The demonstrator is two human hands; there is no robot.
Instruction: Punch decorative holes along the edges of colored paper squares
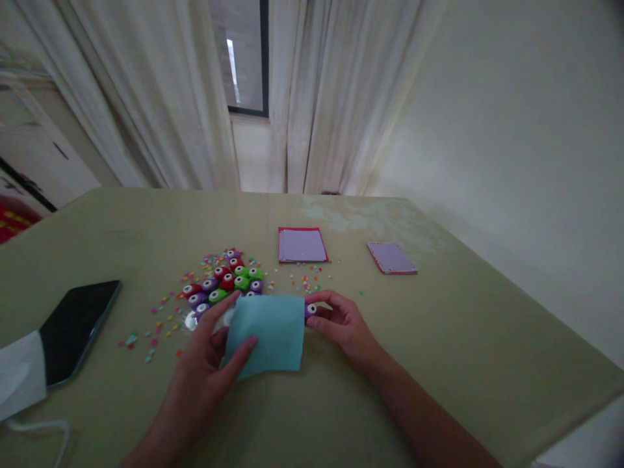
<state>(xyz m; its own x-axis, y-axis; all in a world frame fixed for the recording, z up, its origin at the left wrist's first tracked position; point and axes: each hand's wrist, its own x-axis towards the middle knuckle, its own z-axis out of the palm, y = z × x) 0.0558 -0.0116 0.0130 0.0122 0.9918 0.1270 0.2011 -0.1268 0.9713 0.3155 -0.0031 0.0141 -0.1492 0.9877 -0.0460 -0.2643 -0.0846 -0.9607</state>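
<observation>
My left hand (214,351) pinches the left edge of a light blue paper sheet (267,333), thumb on top and fingers behind. At the sheet's right edge my right hand (341,320) grips a small purple paper punch (311,309) between thumb and fingers. Just behind the sheet lies a cluster of several red, green and purple punches (225,282). Tiny coloured paper bits (160,318) are scattered around them on the table.
Two stacks of purple paper lie farther back, one in the middle (301,245) and one to the right (390,257). A dark tablet (73,328) sits at the left with something white (19,376) over its near corner. The olive table (463,338) ends at the right, near a wall.
</observation>
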